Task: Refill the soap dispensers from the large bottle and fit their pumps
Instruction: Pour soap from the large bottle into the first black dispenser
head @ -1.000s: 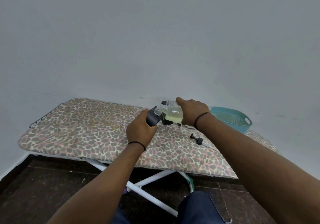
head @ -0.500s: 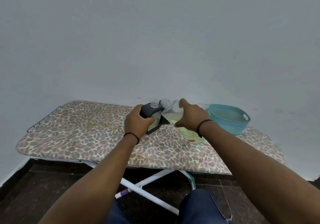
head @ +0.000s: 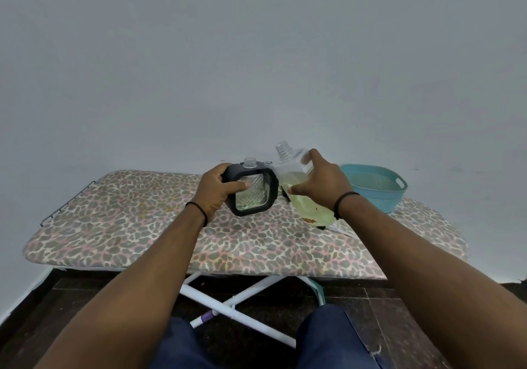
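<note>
Your left hand (head: 213, 190) grips the black-framed glass soap dispenser (head: 252, 188), its neck uncapped. Your right hand (head: 320, 183) holds the large bottle (head: 296, 179) upright beside it.

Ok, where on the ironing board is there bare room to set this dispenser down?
The left half of the ironing board, between its wire end rack and the left hand, is bare. The right side is crowded: large bottle, right hand, teal basket.
</note>
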`<move>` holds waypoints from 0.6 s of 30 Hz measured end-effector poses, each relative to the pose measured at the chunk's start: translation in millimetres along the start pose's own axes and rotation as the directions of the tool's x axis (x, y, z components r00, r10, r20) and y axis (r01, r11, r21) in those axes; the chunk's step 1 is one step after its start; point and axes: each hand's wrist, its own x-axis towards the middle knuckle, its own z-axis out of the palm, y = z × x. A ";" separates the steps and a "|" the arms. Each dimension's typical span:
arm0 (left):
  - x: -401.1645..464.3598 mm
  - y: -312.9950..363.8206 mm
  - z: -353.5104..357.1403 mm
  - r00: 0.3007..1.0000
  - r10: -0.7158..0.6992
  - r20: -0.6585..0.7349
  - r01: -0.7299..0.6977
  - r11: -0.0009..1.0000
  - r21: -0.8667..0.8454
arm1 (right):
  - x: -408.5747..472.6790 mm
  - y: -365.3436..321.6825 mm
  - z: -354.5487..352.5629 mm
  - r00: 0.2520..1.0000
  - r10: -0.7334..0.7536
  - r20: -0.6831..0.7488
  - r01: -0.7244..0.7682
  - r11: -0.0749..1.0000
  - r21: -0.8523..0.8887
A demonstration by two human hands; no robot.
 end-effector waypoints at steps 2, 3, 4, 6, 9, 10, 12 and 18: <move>-0.6 2.1 3.3 1.000 0.012 0.022 -0.012 1.000 0.018 | 0.1 3.1 -6.0 1.000 -0.005 -0.002 0.005 0.998 -0.058; -1.0 3.2 5.9 0.999 0.021 0.028 -0.022 0.999 0.036 | 0.0 4.7 -9.0 1.000 -0.008 0.002 0.009 0.996 -0.094; -1.3 4.3 9.2 0.999 0.033 0.033 -0.035 0.998 0.060 | -0.2 6.5 -11.8 1.000 -0.011 0.005 0.012 0.991 -0.132; -1.3 5.4 16.2 0.998 0.051 0.040 -0.055 0.992 0.113 | -0.6 9.9 -16.7 1.000 -0.018 0.013 0.020 0.976 -0.215; -0.2 4.9 28.3 0.997 0.057 0.049 -0.067 0.974 0.216 | -2.8 15.7 -24.3 0.999 -0.033 0.030 0.041 0.942 -0.332; -0.3 4.0 32.9 0.997 0.059 0.047 -0.069 0.964 0.255 | -3.8 18.1 -26.6 0.999 -0.033 0.036 0.043 0.933 -0.358; -1.6 2.7 42.2 0.997 0.072 0.032 -0.079 0.940 0.331 | -5.4 22.5 -30.4 0.999 -0.027 0.047 0.043 0.915 -0.402; -8.2 5.3 64.8 0.990 0.139 -0.005 -0.118 0.860 0.497 | -5.9 32.6 -34.0 0.997 -0.020 0.070 0.052 0.874 -0.484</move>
